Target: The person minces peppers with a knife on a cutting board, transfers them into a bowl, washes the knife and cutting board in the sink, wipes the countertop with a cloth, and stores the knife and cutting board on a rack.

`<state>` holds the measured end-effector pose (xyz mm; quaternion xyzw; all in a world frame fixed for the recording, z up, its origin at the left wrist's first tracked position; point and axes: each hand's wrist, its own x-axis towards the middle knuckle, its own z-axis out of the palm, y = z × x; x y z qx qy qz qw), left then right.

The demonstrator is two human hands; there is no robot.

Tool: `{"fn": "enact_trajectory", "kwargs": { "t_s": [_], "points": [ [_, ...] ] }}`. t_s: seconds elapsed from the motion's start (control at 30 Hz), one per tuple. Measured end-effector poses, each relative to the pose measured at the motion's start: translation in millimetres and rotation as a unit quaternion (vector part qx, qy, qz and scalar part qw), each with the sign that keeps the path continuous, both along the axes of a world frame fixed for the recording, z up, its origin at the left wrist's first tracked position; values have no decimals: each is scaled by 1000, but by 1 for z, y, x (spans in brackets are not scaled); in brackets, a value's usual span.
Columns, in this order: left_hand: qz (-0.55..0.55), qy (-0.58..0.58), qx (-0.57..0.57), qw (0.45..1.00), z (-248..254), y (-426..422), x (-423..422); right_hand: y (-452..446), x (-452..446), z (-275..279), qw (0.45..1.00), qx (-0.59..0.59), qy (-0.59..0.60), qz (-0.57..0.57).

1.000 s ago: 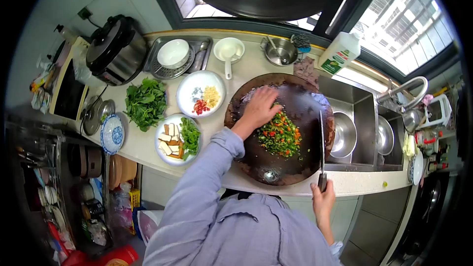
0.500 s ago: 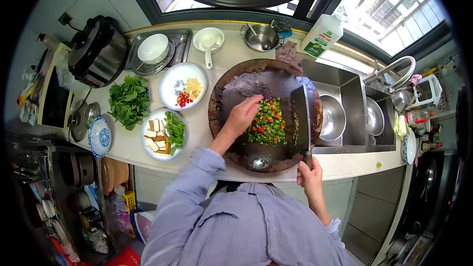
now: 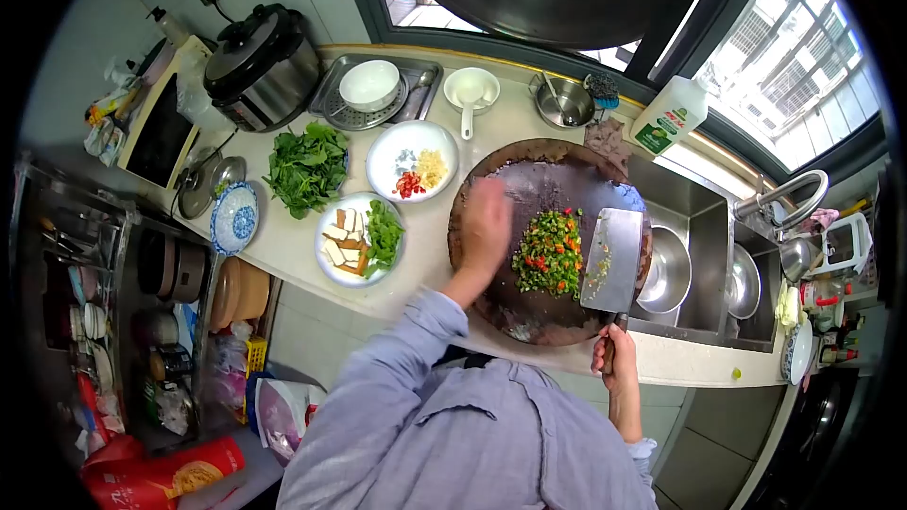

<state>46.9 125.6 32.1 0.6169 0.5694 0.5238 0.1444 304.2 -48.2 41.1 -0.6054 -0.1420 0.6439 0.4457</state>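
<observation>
My right hand [image 3: 619, 361] is wrapped round the dark handle of a cleaver [image 3: 616, 255]. Its broad blade lies face up over the right side of a round wooden chopping board [image 3: 510, 321], with small bits stuck to it. Left of the blade is a pile of chopped green and red peppers [image 3: 548, 255]. My left hand [image 3: 486, 234] hovers at the board's left side, apart from the pile; motion blur smears its fingers, so I cannot tell whether they are open or closed.
Left of the board sit a plate with minced garlic and chopped red chili [image 3: 378, 159], a plate of sliced tofu and greens [image 3: 326, 217], and leafy greens [image 3: 307, 170]. A steel sink [image 3: 704, 246] with bowls adjoins the right. Behind stand a white ladle-like bowl [image 3: 470, 87] and a steel pot [image 3: 565, 102].
The cleaver blade has turned from nearly edge-on to showing its flat face. My left hand has drawn back leftward from the chopped peppers. The whole view has shifted and tilted.
</observation>
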Motion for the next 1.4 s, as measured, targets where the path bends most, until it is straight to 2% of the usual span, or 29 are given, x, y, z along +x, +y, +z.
{"fn": "enact_trajectory", "kwargs": {
  "t_s": [0.03, 0.1, 0.2, 0.33, 0.47, 0.5, 0.57, 0.67, 0.77, 1.0, 1.03, 1.07, 1.1, 1.17, 1.23, 1.27, 1.3, 1.33, 1.37, 1.4],
  "points": [
    [58, -30, 3, 998, -13, 14, -18, 0, 1, -2, 1000, -3, 0, -2],
    [140, 91, -3, 986, -30, 39, -62, -2, 2, -5, 1000, -10, -3, -3],
    [172, 224, -83, 956, -52, 63, -109, -2, 2, -11, 1000, -21, -6, 0],
    [224, 256, -123, 932, -61, 65, -113, -2, 1, -11, 1000, -26, -10, -7],
    [218, 236, -118, 940, -60, 54, -90, -1, 3, -14, 999, -39, -26, 7],
    [220, 227, -161, 935, -63, 56, -86, -1, 3, -14, 999, -40, -23, 7],
    [200, 219, -165, 941, -68, 55, -79, -2, 4, -15, 999, -44, -23, 7],
    [228, 176, -162, 944, -52, 51, -69, -2, 5, -16, 999, -43, -27, 9],
    [240, 155, -91, 954, -49, 58, -73, 0, 2, -13, 999, -43, -29, -4],
    [98, 169, -21, 980, -74, 108, -88, 4, -1, -13, 997, -40, -64, 4],
    [76, 183, -19, 980, -75, 109, -89, 5, -2, -13, 997, -32, -64, 6],
    [49, 204, -71, 975, -77, 107, -86, 3, -3, -13, 998, -27, -63, 7],
    [44, 178, -59, 981, -65, 96, -82, 3, -3, -13, 998, -22, -63, 7],
    [9, 160, -109, 981, -56, 88, -78, 1, -1, -14, 997, -27, -66, 17],
    [-25, 37, -73, 996, -59, 89, -85, -1, 6, -21, 997, -31, -71, 19],
    [13, 15, -43, 999, -71, 93, -92, 0, 6, -21, 996, -28, -78, 28],
    [35, -56, -42, 997, -76, 98, -102, 1, 3, -16, 996, -26, -81, 27],
    [53, -58, -64, 995, -68, 98, -114, 2, 1, -14, 996, -29, -83, 21],
    [65, -131, -105, 984, -73, 103, -125, 2, 0, -13, 996, -33, -83, 18],
    [69, -103, -115, 986, -71, 103, -134, 1, 0, -12, 996, -32, -84, 14]
  ]
}}
